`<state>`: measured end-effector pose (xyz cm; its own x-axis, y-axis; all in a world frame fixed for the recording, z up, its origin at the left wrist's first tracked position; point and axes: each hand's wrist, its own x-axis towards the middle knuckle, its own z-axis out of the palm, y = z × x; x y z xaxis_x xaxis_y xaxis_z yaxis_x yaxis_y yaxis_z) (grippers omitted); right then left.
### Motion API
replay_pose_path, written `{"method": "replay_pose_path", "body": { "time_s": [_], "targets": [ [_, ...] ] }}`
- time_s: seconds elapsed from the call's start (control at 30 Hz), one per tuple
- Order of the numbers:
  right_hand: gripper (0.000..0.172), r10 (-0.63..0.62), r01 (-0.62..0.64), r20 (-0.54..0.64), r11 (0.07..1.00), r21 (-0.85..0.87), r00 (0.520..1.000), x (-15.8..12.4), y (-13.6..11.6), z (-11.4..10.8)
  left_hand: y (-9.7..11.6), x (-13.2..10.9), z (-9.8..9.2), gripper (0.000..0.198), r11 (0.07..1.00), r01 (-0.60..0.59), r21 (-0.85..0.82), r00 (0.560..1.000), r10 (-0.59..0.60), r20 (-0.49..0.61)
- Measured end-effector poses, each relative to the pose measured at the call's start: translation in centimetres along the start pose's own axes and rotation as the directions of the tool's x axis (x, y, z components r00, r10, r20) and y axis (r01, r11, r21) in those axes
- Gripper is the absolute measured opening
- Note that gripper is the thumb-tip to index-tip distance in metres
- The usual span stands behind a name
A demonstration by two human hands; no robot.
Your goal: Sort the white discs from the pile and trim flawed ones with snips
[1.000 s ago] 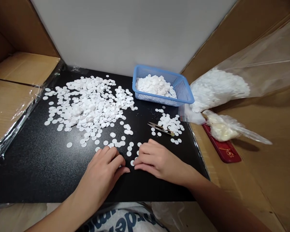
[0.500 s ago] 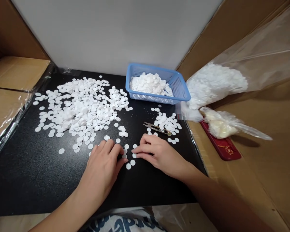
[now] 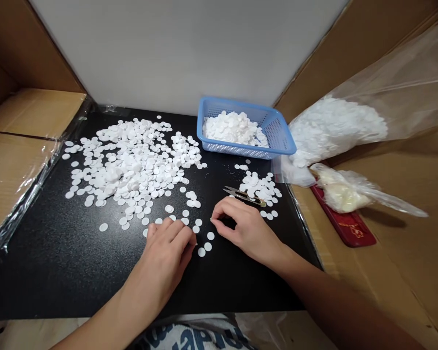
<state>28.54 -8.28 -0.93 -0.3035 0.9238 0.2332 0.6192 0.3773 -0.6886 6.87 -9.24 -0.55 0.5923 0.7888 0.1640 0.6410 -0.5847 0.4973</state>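
Many small white discs lie heaped on a black tabletop. My left hand rests palm down on the table, fingers together over a few loose discs near the front of the heap. My right hand is lifted slightly, its fingers curled into a pinch; whether a disc is between them is too small to see. A pair of thread snips lies just beyond my right hand, beside a smaller cluster of discs.
A blue plastic basket holding white discs stands at the back right. Right of the table lie a large clear bag of discs, a smaller bag and a red flat case. Cardboard walls enclose both sides.
My right hand has lifted its flat fingers off the table and curled them into a pinch, moving slightly right. My left hand stays put on the loose discs.
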Motion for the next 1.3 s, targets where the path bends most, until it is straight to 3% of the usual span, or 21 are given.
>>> {"method": "replay_pose_path", "body": {
  "time_s": [0.1, 0.23, 0.33, 0.43, 0.57, 0.63, 0.77, 0.93, 1.0, 1.13, 1.3],
  "targets": [
    [0.018, -0.021, 0.021, -0.008, 1.0, -0.008, 1.0, 0.3, 0.0, 0.4, -0.5, -1.1, -0.7, 0.02, 0.996, -0.089, 0.015, 0.995, 0.088, 0.036],
    [0.017, -0.164, 0.166, 0.032, 0.984, -0.068, 0.986, 0.7, 0.1, 1.1, -1.0, -2.3, -1.1, 0.019, 0.984, -0.178, 0.02, 0.981, 0.176, 0.079],
    [0.014, -0.206, 0.219, 0.106, 0.966, -0.135, 0.973, 0.9, -0.1, 1.1, -1.5, -2.9, -1.0, 0.02, 0.991, -0.13, -0.01, 0.99, 0.13, 0.05],
    [0.013, -0.157, 0.175, 0.151, 0.978, -0.113, 0.976, 1.1, -0.6, 0.8, -2.1, -3.1, -1.3, 0.021, 0.994, -0.082, -0.071, 0.996, 0.081, -0.023],
    [0.016, -0.204, 0.214, 0.077, 0.965, -0.152, 0.976, 1.5, -1.1, 1.1, -3.0, -3.1, -2.4, 0.015, 0.998, 0.022, -0.05, 0.989, -0.029, -0.144],
    [0.017, -0.298, 0.305, 0.068, 0.929, -0.211, 0.952, 1.7, -1.5, 1.7, -3.5, -3.0, -2.8, 0.011, 0.997, 0.073, -0.009, 0.98, -0.073, -0.187],
    [0.028, -0.474, 0.517, 0.205, 0.798, -0.312, 0.856, 1.7, -2.6, 3.0, -4.1, -2.9, -3.0, 0.008, 0.991, 0.127, 0.047, 0.969, -0.114, -0.221],
    [0.03, -0.536, 0.598, 0.269, 0.748, -0.288, 0.8, 0.8, -3.1, 3.0, -4.2, -2.9, -2.7, 0.006, 0.989, 0.137, 0.058, 0.975, -0.124, -0.185],
    [0.027, -0.541, 0.583, 0.221, 0.775, -0.244, 0.811, 0.7, -2.9, 2.7, -4.0, -2.8, -2.6, 0.009, 0.989, 0.124, 0.078, 0.98, -0.11, -0.164],
    [0.02, -0.386, 0.396, 0.091, 0.889, -0.23, 0.918, 1.5, -2.2, 3.1, -3.6, -2.2, -2.3, 0.011, 0.978, 0.096, 0.186, 0.987, -0.069, -0.145],
    [0.009, -0.286, 0.302, 0.107, 0.933, -0.195, 0.952, 2.8, -2.1, 3.9, -3.5, -2.1, -2.4, 0.015, 0.984, 0.075, 0.161, 0.986, -0.05, -0.158]
  ]
}}
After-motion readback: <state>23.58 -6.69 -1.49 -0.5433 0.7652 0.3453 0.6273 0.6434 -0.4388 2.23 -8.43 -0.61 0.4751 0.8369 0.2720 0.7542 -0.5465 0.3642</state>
